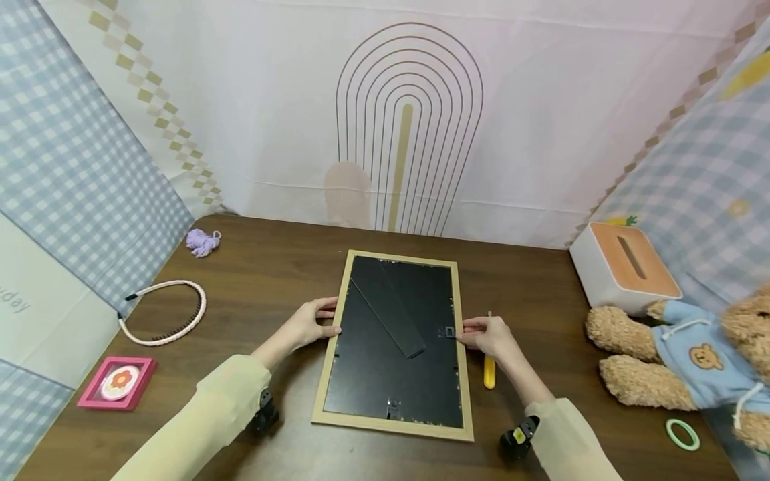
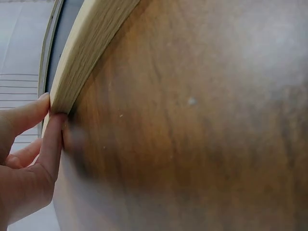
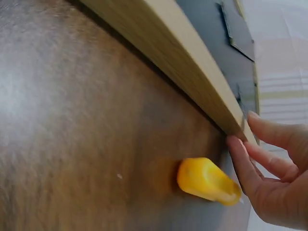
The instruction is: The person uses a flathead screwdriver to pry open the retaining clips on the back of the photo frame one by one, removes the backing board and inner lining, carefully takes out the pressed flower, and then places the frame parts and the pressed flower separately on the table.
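Observation:
A picture frame with a pale wood rim lies back side up on the table, its black backing and folded stand showing. My left hand grips its left edge, thumb on top and fingers against the side; the left wrist view shows the pale rim between them. On the opposite edge my right hand pinches the rim in the same way. Just under that hand lies a yellow-handled tool with a thin metal tip; in the right wrist view its yellow handle rests on the table beside the rim.
Left on the brown table are purple yarn, a headband and a pink square box with a flower. To the right stand a tissue box, a teddy bear and a green ring.

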`<state>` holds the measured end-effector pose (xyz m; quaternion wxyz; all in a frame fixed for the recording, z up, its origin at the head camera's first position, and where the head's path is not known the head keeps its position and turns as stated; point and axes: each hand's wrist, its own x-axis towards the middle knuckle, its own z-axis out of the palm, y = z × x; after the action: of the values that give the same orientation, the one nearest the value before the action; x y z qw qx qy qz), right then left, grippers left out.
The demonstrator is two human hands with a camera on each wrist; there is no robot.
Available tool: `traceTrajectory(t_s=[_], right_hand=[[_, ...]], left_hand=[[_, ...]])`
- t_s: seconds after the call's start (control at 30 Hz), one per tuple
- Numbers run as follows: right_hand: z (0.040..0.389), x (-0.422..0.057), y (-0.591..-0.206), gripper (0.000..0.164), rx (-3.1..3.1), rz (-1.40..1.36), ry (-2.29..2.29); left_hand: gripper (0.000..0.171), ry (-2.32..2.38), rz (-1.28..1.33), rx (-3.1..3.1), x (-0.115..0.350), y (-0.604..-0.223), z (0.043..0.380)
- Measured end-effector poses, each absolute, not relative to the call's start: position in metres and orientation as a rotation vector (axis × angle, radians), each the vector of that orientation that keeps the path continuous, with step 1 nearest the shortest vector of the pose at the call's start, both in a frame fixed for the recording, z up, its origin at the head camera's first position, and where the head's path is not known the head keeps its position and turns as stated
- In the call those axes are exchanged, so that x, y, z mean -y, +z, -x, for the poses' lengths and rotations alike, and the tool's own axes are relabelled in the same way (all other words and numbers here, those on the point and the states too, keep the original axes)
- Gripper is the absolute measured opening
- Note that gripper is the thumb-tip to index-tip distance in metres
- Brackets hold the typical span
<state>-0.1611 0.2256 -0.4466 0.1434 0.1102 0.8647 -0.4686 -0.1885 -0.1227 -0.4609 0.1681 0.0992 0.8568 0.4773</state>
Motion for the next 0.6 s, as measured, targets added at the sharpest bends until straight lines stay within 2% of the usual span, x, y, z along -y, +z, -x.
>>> traceTrajectory(t_s=[0.2, 0.47, 0.6], right_hand=[[0.160, -0.247, -0.441, 0.040, -2.594, -0.418, -1.325], [0.148, -0.266, -0.444, 0.067, -2.541, -0.496, -1.119], [0.141, -0.266, -0.444, 0.059, -2.494, -0.510, -1.066]], left_hand=[[0.064, 1.409, -0.248, -2.398, 0.123, -0.464, 0.189], [0.065, 1.460, -0.263, -2.366, 0.126, -0.468, 0.190], [0.065, 1.460, -0.239, -2.358, 0.126, -0.468, 0.189]])
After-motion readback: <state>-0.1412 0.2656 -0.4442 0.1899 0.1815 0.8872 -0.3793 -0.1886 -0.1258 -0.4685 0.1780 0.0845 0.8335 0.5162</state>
